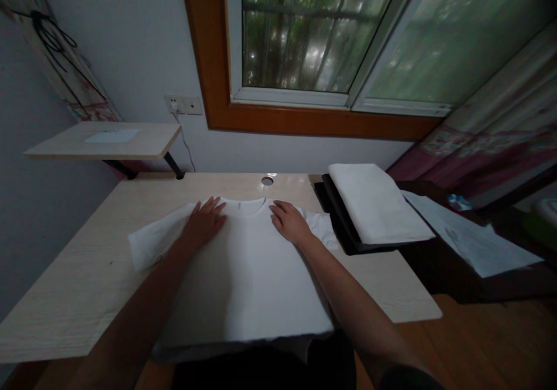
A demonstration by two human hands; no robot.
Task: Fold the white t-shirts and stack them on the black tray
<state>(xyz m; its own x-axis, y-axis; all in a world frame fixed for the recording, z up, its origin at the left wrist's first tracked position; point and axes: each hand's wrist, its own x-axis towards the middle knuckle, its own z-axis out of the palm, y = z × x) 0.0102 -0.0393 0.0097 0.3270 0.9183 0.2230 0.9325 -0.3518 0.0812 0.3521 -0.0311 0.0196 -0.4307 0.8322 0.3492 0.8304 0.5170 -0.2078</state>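
A white T-shirt (256, 274) lies spread out on the desk, its neckline toward the window and its lower end hanging over the near edge. My left hand (206, 221) rests flat on the left shoulder area, fingers spread beside the collar. On the other side of the collar, my right hand (288, 220) lies on the right shoulder area with its fingers stretched out. Both short sleeves stick out sideways. The right sleeve reaches the stack of folded clothes, of which a white folded garment (378, 204) lies on top of black ones (333, 204).
The light wooden desk (65, 297) has a round cable hole (267, 181) near the wall. A raised shelf (148, 143) with a paper sheet on it stands at the back left. Right of the desk, white sheets (474, 236) lie on a dark surface. A window is behind.
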